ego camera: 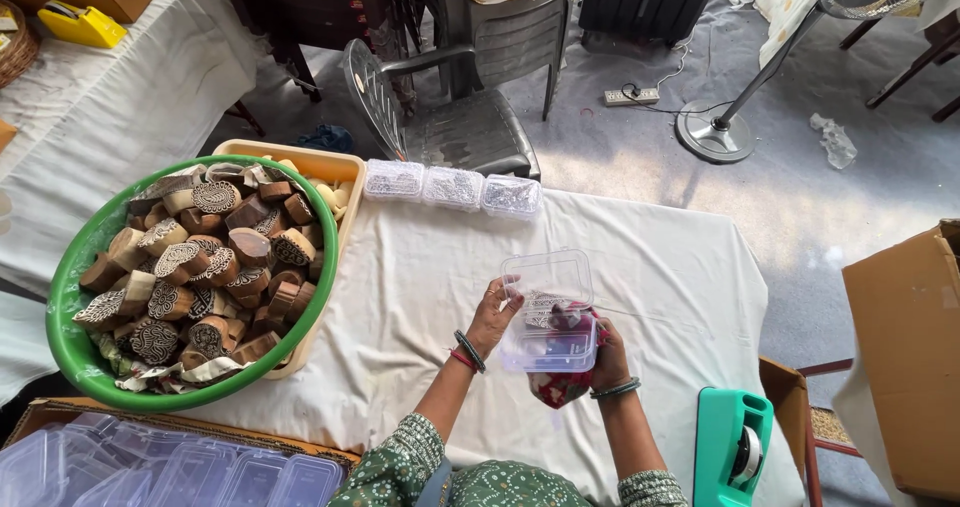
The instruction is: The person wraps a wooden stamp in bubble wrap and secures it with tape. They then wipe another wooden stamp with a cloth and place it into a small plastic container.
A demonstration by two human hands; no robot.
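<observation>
Head view, I log: left hand [493, 317] and right hand [606, 359] both gripping a clear hinged plastic box [550, 312]; round green plastic basin of carved wooden blocks [75, 267] at nine o'clock.

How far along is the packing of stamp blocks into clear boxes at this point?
Done: three closed filled boxes sit in a row at the table's far edge. In hand: the left hand and right hand hold an open box with a block and red cloth inside. Left: the green basin is heaped with blocks, and empty boxes wait at lower left.
</observation>
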